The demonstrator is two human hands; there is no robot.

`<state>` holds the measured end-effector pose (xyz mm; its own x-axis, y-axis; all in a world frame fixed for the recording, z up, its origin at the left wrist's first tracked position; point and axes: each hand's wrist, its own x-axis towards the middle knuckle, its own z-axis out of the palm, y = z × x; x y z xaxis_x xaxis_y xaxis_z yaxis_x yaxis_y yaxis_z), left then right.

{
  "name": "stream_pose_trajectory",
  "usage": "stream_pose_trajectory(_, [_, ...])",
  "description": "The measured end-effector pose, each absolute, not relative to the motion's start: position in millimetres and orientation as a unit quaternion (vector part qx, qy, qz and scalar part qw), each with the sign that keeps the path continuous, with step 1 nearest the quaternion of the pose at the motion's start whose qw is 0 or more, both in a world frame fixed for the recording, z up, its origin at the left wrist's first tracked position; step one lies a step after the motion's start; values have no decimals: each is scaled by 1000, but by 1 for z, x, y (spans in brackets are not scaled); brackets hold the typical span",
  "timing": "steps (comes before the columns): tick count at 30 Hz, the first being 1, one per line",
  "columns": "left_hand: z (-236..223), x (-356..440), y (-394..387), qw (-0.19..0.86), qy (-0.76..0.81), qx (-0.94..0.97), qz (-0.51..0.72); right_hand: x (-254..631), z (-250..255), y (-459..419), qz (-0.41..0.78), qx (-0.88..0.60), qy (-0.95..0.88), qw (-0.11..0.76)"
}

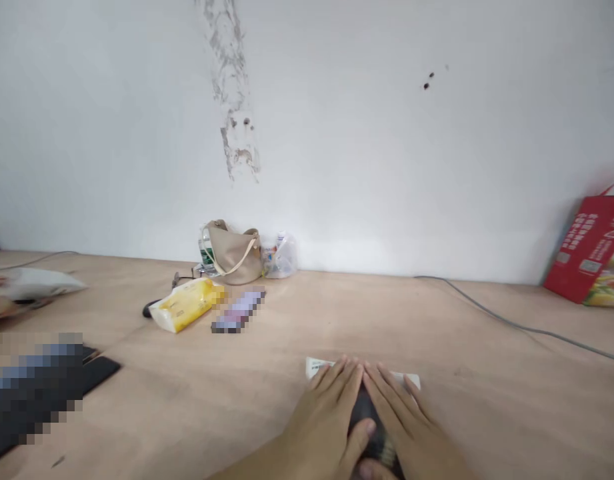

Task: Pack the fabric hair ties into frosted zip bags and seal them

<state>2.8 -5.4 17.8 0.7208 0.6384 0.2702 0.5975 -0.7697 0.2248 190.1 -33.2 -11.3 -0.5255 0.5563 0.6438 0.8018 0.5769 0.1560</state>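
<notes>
Both of my hands lie palm down at the lower centre, their index fingertips nearly touching. Under them is a flat packet (363, 405), dark in the middle, with a pale strip along its far edge that carries small print. My left hand (321, 420) presses on its left side with fingers stretched out. On the other side my right hand (411, 419) lies flat too, fingers extended. Most of the packet is hidden beneath the hands, so I cannot tell its kind.
A yellow tissue pack (189, 305) and a phone (239, 311) lie to the left. Behind them stand a beige handbag (237, 253) and a clear plastic bag (283, 257). A grey cable (511, 323) and red box (589, 250) are at right; a pixelated dark object (31, 393) lies left.
</notes>
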Motion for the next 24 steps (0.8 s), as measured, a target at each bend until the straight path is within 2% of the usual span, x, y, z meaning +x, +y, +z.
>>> stream_pose_trajectory(9, [47,12,-23,144,381,910,80,198,-34,-39,-179,-419,-855,250])
stream_pose_trajectory(19, [59,14,-25,211,425,879,46,195,-44,-37,-191,-444,-839,250])
stream_pose_trajectory(24, [58,11,-16,203,426,879,69,199,-45,-33,-108,-459,-855,217])
